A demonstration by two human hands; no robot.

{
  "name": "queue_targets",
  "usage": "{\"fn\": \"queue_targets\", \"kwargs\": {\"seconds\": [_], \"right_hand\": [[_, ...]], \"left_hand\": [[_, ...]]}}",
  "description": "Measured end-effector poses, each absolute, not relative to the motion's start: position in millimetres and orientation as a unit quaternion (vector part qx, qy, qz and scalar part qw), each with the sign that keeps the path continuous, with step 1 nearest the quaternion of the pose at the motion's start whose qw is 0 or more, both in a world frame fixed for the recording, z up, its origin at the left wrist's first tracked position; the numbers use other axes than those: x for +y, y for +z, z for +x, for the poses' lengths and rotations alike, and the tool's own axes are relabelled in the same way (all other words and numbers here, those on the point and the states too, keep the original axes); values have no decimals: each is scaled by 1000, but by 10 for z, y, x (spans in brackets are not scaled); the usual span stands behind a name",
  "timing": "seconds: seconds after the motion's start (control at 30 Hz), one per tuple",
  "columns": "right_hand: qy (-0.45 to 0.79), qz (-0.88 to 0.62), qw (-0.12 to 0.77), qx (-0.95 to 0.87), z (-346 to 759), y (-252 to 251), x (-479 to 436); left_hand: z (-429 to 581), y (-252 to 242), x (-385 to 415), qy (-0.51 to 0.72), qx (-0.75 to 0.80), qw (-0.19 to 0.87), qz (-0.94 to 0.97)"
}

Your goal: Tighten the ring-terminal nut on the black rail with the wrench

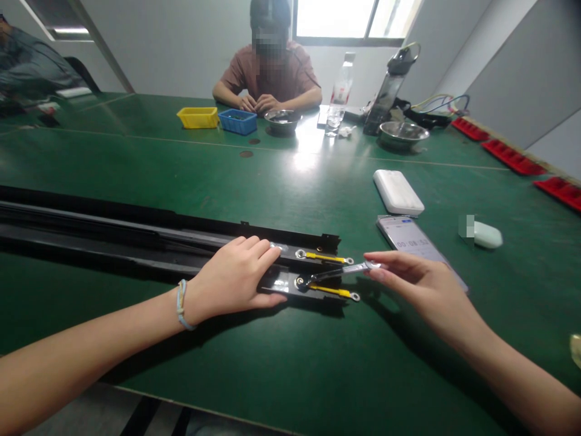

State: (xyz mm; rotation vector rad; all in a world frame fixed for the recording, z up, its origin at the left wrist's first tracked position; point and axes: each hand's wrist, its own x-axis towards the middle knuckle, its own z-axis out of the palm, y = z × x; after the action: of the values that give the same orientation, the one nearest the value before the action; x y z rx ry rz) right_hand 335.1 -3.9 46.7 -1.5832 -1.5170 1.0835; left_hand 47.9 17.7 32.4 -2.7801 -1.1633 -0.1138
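Observation:
Long black metal rails (190,257) lie side by side on the table, running off to the left. My left hand (240,272) presses down over their right end, fingers across the top and thumb along the near side. A wrench (338,272) is pinched by its end between the thumb and fingers of my right hand (408,278). Its head sits around a nut (301,282) on the near rail. A yellow cable with a ring lug (336,292) extends from that nut past the rail's end. The far rail carries a similar yellow cable (324,257).
Right of the rails lie a phone (415,242) showing a timer, a white power bank (398,192) and a pale case (488,234). Farther back are yellow (198,118) and blue bins (237,122), metal bowls (403,134) and bottles (340,94). A person (267,72) sits opposite.

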Motion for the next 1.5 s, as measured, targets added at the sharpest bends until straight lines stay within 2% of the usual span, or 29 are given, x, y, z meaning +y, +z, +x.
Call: {"fn": "queue_targets", "kwargs": {"seconds": [0.3,0.63,0.87,1.13,1.5], "right_hand": [[402,-599,369,-586,3347,502,-66],[396,-596,345,-608,3352,529,-94],[345,-597,317,-651,3379,526,-156],[358,-581,284,-674,3404,564,-172],[398,-592,345,-610,3403,445,-55]], "left_hand": [[488,314,176,-33,-385,70,-920],[502,313,201,-31,-388,63,-919],[509,294,216,-30,-386,67,-920],[502,289,218,-34,-386,70,-919],[505,284,197,-35,-385,67,-920]]}}
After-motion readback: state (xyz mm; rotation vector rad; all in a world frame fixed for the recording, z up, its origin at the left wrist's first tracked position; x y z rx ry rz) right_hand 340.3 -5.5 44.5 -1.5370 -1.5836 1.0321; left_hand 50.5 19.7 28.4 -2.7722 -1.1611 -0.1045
